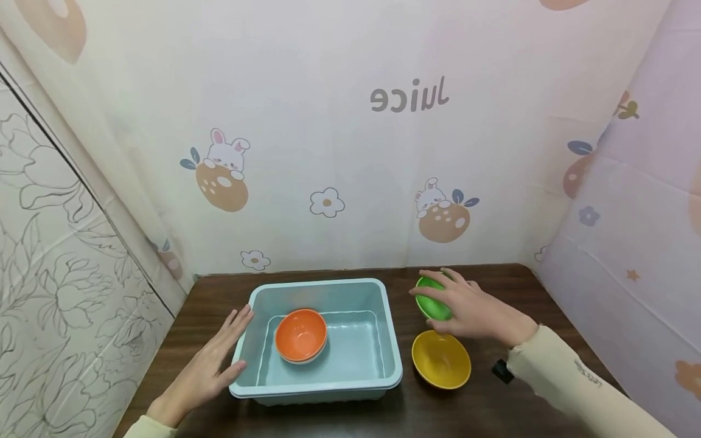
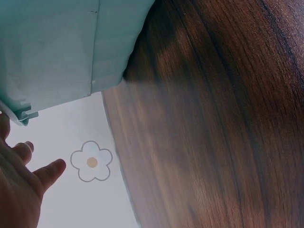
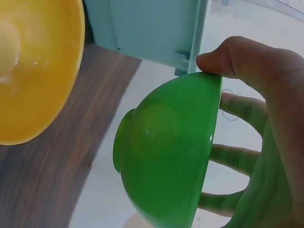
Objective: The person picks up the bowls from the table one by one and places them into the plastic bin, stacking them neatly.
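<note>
A green bowl (image 3: 166, 142) is in my right hand (image 1: 465, 307), which grips it across the rim. The thumb (image 3: 223, 61) lies on the rim's near side while the other fingers reach over the bowl's mouth. Just in front of it a yellow bowl (image 1: 440, 360) sits on the table. My left hand (image 1: 210, 359) rests its fingers on the left rim of a pale blue plastic basin (image 1: 320, 385), fingers fairly straight. Inside the basin, left of its middle, an orange bowl (image 1: 301, 334) stands in a whitish bowl (image 1: 300, 362).
The dark wooden table (image 1: 219, 292) ends at a patterned curtain (image 1: 339, 134) behind, with more curtain on both sides. A small black object (image 1: 502, 371) shows beside the right wrist. Table surface lies between the basin and the green bowl.
</note>
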`<state>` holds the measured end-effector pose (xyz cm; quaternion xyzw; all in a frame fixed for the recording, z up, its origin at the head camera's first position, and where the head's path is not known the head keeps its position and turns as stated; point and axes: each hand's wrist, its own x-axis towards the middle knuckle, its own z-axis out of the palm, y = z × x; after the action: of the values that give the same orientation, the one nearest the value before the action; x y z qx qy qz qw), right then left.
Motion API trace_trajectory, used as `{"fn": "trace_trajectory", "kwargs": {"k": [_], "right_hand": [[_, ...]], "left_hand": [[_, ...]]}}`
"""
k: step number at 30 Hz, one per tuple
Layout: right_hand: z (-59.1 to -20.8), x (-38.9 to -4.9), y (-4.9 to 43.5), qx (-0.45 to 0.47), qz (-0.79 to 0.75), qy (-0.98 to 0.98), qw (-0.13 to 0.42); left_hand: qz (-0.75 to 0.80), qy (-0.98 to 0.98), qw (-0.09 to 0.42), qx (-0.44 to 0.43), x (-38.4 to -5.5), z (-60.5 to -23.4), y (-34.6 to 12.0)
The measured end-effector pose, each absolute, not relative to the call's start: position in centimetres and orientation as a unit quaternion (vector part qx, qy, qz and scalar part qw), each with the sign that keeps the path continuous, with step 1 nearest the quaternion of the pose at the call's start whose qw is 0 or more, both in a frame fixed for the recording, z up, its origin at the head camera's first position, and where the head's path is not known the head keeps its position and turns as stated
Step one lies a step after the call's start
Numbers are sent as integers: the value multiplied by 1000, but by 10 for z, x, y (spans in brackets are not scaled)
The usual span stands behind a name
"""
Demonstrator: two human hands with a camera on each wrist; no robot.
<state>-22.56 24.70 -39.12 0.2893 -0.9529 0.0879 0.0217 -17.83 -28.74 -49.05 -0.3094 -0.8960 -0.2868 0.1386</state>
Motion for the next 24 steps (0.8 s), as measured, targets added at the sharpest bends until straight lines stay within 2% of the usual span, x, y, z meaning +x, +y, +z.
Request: {"fn": "trace_trajectory", "kwargs": {"k": [8, 24], "right_hand": [[-374, -233, 232, 314, 64, -946, 41], [-351, -242, 209, 355, 78, -930, 58]], "left_hand": [[-287, -892, 148, -317, -178, -494, -289], [-273, -905, 132, -298, -177, -487, -288]]}}
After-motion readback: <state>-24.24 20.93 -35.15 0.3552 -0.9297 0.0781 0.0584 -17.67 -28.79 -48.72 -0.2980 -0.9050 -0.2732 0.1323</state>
